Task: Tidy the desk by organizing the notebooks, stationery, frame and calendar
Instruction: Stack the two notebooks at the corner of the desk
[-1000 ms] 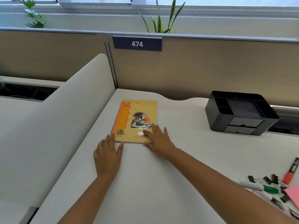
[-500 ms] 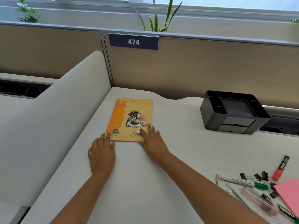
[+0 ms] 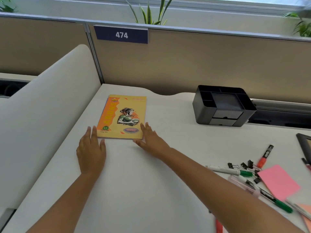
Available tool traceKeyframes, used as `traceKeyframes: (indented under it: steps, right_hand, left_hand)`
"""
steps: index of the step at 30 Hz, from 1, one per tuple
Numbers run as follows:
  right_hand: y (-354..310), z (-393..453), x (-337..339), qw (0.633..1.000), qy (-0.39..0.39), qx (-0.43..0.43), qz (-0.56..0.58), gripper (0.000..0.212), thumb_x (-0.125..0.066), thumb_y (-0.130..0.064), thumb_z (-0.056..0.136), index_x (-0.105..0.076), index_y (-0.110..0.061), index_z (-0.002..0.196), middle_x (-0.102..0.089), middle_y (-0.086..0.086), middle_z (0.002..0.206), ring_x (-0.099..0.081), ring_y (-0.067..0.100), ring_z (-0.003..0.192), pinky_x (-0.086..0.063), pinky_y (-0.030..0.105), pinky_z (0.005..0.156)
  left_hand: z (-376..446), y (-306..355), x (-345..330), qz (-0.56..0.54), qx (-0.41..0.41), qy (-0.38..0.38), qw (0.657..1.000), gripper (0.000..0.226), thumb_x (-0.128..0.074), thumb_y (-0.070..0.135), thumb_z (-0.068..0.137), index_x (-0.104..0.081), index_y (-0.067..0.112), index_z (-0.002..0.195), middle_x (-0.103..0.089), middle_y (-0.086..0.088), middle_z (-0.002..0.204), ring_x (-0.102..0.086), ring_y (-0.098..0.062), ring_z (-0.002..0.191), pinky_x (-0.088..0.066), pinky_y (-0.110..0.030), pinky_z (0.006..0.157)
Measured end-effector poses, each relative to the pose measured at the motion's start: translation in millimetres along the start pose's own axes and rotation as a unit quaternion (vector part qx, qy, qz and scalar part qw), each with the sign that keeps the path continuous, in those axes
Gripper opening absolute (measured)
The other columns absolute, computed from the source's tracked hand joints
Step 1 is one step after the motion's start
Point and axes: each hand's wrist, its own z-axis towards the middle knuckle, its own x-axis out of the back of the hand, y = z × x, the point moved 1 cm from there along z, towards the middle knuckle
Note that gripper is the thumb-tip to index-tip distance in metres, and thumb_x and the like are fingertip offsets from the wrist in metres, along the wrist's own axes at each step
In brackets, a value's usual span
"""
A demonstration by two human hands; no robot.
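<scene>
A yellow and orange notebook (image 3: 123, 116) lies flat at the desk's far left, with another notebook's edge showing under it. My left hand (image 3: 91, 151) rests flat on the desk, its fingertips at the notebook's near left corner. My right hand (image 3: 150, 140) lies flat with straight fingers against the near right corner. A black desk organizer (image 3: 223, 105) stands at the back right. Markers, among them a green-capped one (image 3: 230, 170) and a red-capped one (image 3: 265, 156), lie with several binder clips (image 3: 249, 165) and a pink sticky pad (image 3: 278, 183) at the right. A dark frame's corner (image 3: 305, 147) shows at the right edge.
A white curved divider (image 3: 45, 115) walls the desk's left side. A tan partition (image 3: 202, 64) with a "474" sign (image 3: 121, 34) closes the back, plants behind it. White desk surface (image 3: 143, 190) spreads between my arms.
My right hand has slid off the notebook cover to its near right corner. My left hand stays at the near left corner. The view has shifted, bringing the frame into sight.
</scene>
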Motion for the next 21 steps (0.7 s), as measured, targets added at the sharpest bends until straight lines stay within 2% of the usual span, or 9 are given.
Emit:
traceKeyframes:
  steps: [1,3,5,7,9,12,17,21]
  right_hand:
    - [5,-12,4,1.000,-0.002,0.002,-0.004,0.071,-0.038,-0.044,0.095,-0.001,-0.015,0.148,0.008,0.009,0.156,0.004,0.020,0.145,0.000,0.034,0.116]
    - [20,-38,13,1.000,0.006,0.003,-0.015,0.063,-0.038,-0.040,0.096,-0.011,-0.015,0.148,0.005,0.006,0.157,0.003,0.018,0.145,0.000,0.031,0.116]
    - [40,-65,24,1.000,0.023,-0.007,-0.020,0.052,-0.036,-0.033,0.098,-0.022,-0.015,0.146,0.000,0.004,0.157,0.002,0.016,0.145,0.000,0.028,0.115]
    - [61,-92,34,0.999,0.038,-0.020,-0.021,0.044,-0.032,-0.026,0.100,-0.032,-0.014,0.142,-0.005,0.003,0.157,0.000,0.016,0.145,0.000,0.027,0.115]
    - [82,-118,42,0.998,0.054,-0.034,-0.028,0.041,-0.030,-0.021,0.100,-0.038,-0.013,0.139,-0.008,0.004,0.157,-0.001,0.017,0.145,0.000,0.026,0.114]
    - [115,-154,60,0.994,0.080,-0.050,-0.061,0.040,-0.030,-0.019,0.100,-0.039,-0.015,0.139,-0.010,0.005,0.157,-0.001,0.017,0.145,0.003,0.025,0.114]
    - [169,-213,114,0.983,0.122,-0.121,-0.067,0.039,-0.030,-0.014,0.100,-0.043,-0.016,0.136,-0.014,0.006,0.156,-0.004,0.020,0.145,0.000,0.030,0.116]
    - [204,-250,135,0.973,0.137,-0.176,-0.066,0.038,-0.027,-0.014,0.100,-0.046,-0.017,0.133,-0.021,0.006,0.154,-0.009,0.020,0.144,-0.005,0.034,0.117]
  left_hand:
    - [-4,1,1,-0.001,-0.031,0.015,0.999,0.051,-0.051,0.014,0.090,-0.036,0.003,0.138,-0.038,-0.020,0.142,-0.040,-0.042,0.122,-0.038,-0.057,0.092]
    - [-14,6,-1,0.007,-0.148,0.027,0.989,0.046,-0.044,0.015,0.090,-0.040,0.004,0.135,-0.044,-0.018,0.137,-0.045,-0.038,0.118,-0.042,-0.051,0.089]
    - [-27,22,-6,0.001,-0.271,0.000,0.962,0.047,-0.036,0.018,0.087,-0.043,0.008,0.133,-0.048,-0.014,0.136,-0.048,-0.033,0.118,-0.040,-0.043,0.090]
    - [-48,53,-14,-0.024,-0.333,-0.036,0.942,0.047,-0.037,0.018,0.086,-0.044,0.011,0.132,-0.050,-0.010,0.135,-0.047,-0.027,0.119,-0.035,-0.036,0.095]
    - [-77,92,-21,-0.056,-0.362,-0.076,0.927,0.044,-0.036,0.020,0.089,-0.044,0.012,0.131,-0.051,-0.008,0.134,-0.043,-0.022,0.121,-0.032,-0.032,0.098]
    - [-121,145,-27,-0.084,-0.390,-0.128,0.908,0.046,-0.022,0.038,0.098,-0.039,0.014,0.134,-0.052,-0.004,0.134,-0.040,-0.016,0.122,-0.028,-0.027,0.099]
    - [-172,185,-30,-0.076,-0.428,-0.190,0.880,0.055,-0.021,0.051,0.096,-0.037,0.017,0.136,-0.049,0.002,0.136,-0.041,-0.013,0.122,-0.030,-0.025,0.099]
    - [-181,184,-26,-0.064,-0.392,-0.216,0.892,0.057,-0.021,0.053,0.095,-0.040,0.017,0.134,-0.055,0.002,0.131,-0.049,-0.012,0.116,-0.030,-0.022,0.096]
